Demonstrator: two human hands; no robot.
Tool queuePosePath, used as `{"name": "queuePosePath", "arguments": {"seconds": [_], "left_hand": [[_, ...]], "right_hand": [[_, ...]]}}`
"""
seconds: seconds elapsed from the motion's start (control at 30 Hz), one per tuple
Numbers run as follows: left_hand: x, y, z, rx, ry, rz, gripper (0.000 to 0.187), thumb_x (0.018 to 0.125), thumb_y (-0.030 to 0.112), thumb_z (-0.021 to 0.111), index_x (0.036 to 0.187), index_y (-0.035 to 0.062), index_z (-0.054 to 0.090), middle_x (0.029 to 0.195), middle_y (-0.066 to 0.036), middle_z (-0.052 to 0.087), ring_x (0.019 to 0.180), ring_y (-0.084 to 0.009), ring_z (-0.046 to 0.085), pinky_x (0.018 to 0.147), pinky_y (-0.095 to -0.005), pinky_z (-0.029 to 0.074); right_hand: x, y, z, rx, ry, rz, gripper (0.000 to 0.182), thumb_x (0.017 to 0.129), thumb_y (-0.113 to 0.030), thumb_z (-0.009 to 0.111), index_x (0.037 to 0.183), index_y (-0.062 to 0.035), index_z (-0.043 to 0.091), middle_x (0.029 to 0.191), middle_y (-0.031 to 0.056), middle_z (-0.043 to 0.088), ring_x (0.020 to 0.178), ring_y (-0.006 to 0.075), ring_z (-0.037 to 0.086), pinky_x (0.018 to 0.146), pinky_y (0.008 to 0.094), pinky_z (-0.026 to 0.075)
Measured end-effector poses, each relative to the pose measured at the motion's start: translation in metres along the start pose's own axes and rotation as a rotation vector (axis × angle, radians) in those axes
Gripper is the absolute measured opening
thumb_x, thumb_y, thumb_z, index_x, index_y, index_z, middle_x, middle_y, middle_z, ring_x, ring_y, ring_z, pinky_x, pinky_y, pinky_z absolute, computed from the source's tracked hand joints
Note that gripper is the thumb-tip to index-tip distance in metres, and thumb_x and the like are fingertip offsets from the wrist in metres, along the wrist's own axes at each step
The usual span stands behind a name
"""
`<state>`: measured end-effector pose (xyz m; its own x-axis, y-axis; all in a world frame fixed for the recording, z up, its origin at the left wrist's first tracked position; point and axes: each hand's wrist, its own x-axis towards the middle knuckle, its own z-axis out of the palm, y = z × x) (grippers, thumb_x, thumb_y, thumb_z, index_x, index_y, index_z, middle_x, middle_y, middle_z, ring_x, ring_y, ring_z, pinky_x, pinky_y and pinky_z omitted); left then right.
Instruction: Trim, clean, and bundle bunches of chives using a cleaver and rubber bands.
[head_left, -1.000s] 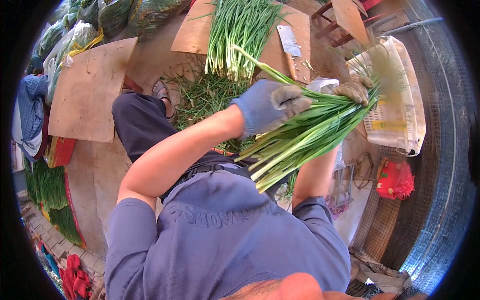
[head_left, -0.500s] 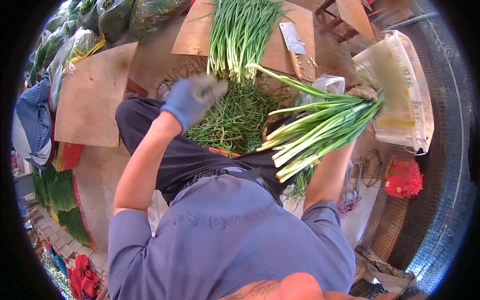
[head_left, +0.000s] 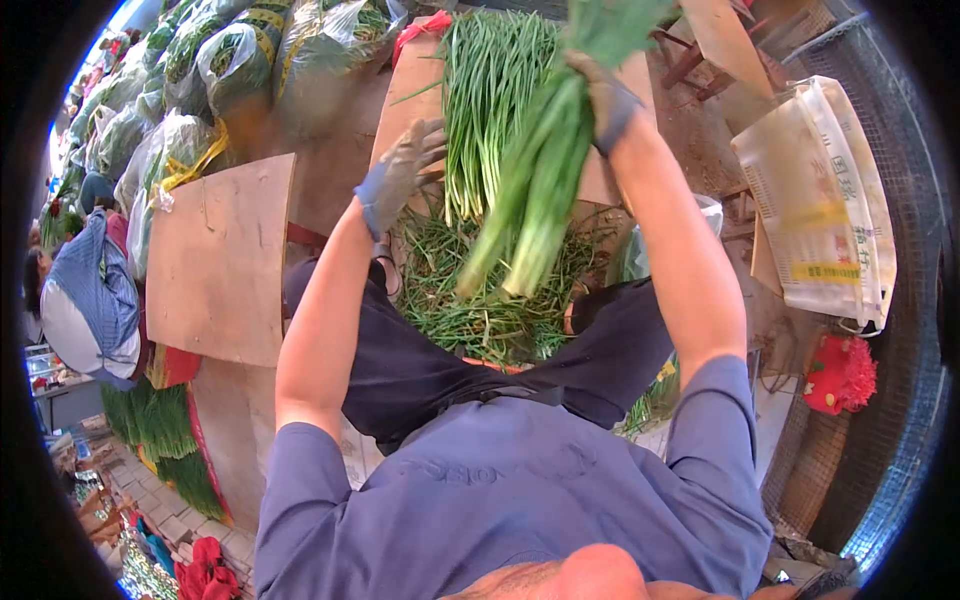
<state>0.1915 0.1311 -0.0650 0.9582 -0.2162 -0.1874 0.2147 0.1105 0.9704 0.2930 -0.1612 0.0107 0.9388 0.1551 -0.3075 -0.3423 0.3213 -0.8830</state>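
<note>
My right hand (head_left: 608,105), gloved, grips a bunch of green stalks (head_left: 545,180) by its leafy part, the pale ends hanging down toward me and somewhat blurred. Left of it, my left hand (head_left: 408,172), also gloved, has its fingers apart and holds nothing, beside a pile of green stalks (head_left: 485,110). That pile lies on a wooden board (head_left: 410,75) with its pale ends toward me. Loose green scraps (head_left: 440,285) fill the space below the board, between my knees. The knife cannot be seen.
A second wooden board (head_left: 220,260) stands at the left, with stuffed plastic bags (head_left: 240,60) behind it. To the right hang pale printed sacks (head_left: 825,200) near a mesh wall. A red item (head_left: 838,372) is below them. Green bundles (head_left: 150,420) lie at the lower left.
The held bunch has swung from the right side to above the board and scraps. My left hand has opened beside the pile. The knife has gone out of sight, and the view has shifted.
</note>
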Motion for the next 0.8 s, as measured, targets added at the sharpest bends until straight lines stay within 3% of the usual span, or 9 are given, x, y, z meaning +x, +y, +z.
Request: {"name": "queuePosePath", "arguments": {"seconds": [0.1, 0.2, 0.33, 0.37, 0.43, 0.5, 0.67, 0.73, 0.8], "left_hand": [[0.041, -0.012, 0.015, -0.044, -0.047, -0.108, 0.072, 0.099, 0.062, 0.034, 0.148, 0.01, 0.037, 0.142, -0.01, 0.05, 0.129, -0.0217, 0.049, 0.109, -0.0388, 0.037], [0.065, -0.038, 0.016, 0.09, 0.047, -0.23, 0.071, 0.098, 0.061, 0.039, 0.147, 0.0083, 0.039, 0.139, -0.01, 0.051, 0.126, -0.0206, 0.049, 0.108, -0.0365, 0.037], [0.068, -0.061, 0.011, -0.37, 0.093, -0.087, 0.07, 0.096, 0.038, 0.061, 0.149, 0.0029, 0.031, 0.141, -0.013, 0.051, 0.131, -0.0203, 0.044, 0.109, -0.0335, 0.036], [0.072, -0.058, 0.006, 0.009, 0.114, -0.082, 0.077, 0.093, 0.034, 0.065, 0.151, 0.0015, 0.025, 0.141, -0.016, 0.05, 0.132, -0.0224, 0.044, 0.111, -0.0335, 0.034], [0.074, -0.064, 0.004, 0.031, 0.12, -0.04, 0.077, 0.093, 0.033, 0.065, 0.15, 0.0009, 0.025, 0.141, -0.017, 0.049, 0.131, -0.0229, 0.045, 0.11, -0.0338, 0.035], [0.076, -0.067, 0.004, 0.061, 0.121, -0.008, 0.072, 0.093, 0.034, 0.064, 0.148, 0.0013, 0.032, 0.143, -0.019, 0.047, 0.133, -0.0253, 0.044, 0.11, -0.0344, 0.035], [0.076, -0.065, -0.003, 0.531, 0.159, 0.135, 0.072, 0.091, 0.034, 0.065, 0.149, 0.0054, 0.033, 0.145, -0.021, 0.045, 0.137, -0.0312, 0.041, 0.112, -0.0362, 0.035], [0.064, -0.055, 0.002, 0.701, 0.187, 0.154, 0.071, 0.092, 0.028, 0.065, 0.15, 0.0046, 0.031, 0.146, -0.019, 0.044, 0.137, -0.0264, 0.041, 0.11, -0.0344, 0.037], [0.05, -0.041, 0.011, 0.744, 0.232, 0.194, 0.074, 0.09, 0.03, 0.066, 0.152, 0.0105, 0.03, 0.143, -0.021, 0.046, 0.135, -0.034, 0.043, 0.109, -0.0369, 0.038]], "right_hand": [[0.106, 0.04, 0.008, -0.446, 0.199, 0.065, 0.077, 0.085, -0.047, 0.069, 0.141, -0.0013, 0.042, 0.13, 0.0188, 0.059, 0.111, 0.0311, 0.06, 0.094, 0.0402, 0.049], [0.172, 0.089, 0.001, -0.931, 0.364, -0.098, 0.076, 0.087, -0.046, 0.068, 0.142, -0.0016, 0.039, 0.122, 0.0172, 0.063, 0.105, 0.0278, 0.062, 0.093, 0.0388, 0.05], [0.083, 0.051, 0.009, -0.826, 0.333, -0.136, 0.079, 0.084, -0.046, 0.072, 0.141, -0.0018, 0.04, 0.124, 0.0189, 0.058, 0.109, 0.0256, 0.058, 0.094, 0.0374, 0.047], [0.069, 0.051, 0.0, -0.698, 0.348, -0.195, 0.076, 0.084, -0.044, 0.073, 0.139, -0.0013, 0.042, 0.13, 0.0215, 0.056, 0.114, 0.0274, 0.057, 0.095, 0.039, 0.047], [0.013, 0.06, -0.002, -0.524, 0.278, -0.445, 0.062, 0.088, -0.032, 0.071, 0.137, -0.0021, 0.045, 0.123, 0.0157, 0.057, 0.109, 0.022, 0.058, 0.092, 0.034, 0.047], [-0.048, 0.078, 0.008, -0.27, 0.271, -0.345, 0.054, 0.09, -0.025, 0.069, 0.134, -0.0021, 0.049, 0.121, 0.0121, 0.057, 0.107, 0.0188, 0.056, 0.091, 0.0307, 0.047], [-0.142, 0.175, -0.023, -1.229, 0.356, -0.503, 0.069, 0.085, -0.045, 0.071, 0.132, 0.0006, 0.05, 0.128, 0.0246, 0.054, 0.116, 0.037, 0.055, 0.099, 0.0414, 0.044], [-0.159, 0.186, -0.015, -1.186, 0.3, -0.083, 0.064, 0.088, -0.052, 0.065, 0.123, 0.0008, 0.055, 0.105, 0.0206, 0.068, 0.094, 0.0409, 0.065, 0.086, 0.0439, 0.051], [-0.152, 0.191, -0.022, -1.3, 0.219, -0.007, 0.049, 0.093, -0.047, 0.06, 0.11, -0.0013, 0.06, 0.085, 0.0156, 0.07, 0.077, 0.0408, 0.067, 0.073, 0.0453, 0.053]]}}
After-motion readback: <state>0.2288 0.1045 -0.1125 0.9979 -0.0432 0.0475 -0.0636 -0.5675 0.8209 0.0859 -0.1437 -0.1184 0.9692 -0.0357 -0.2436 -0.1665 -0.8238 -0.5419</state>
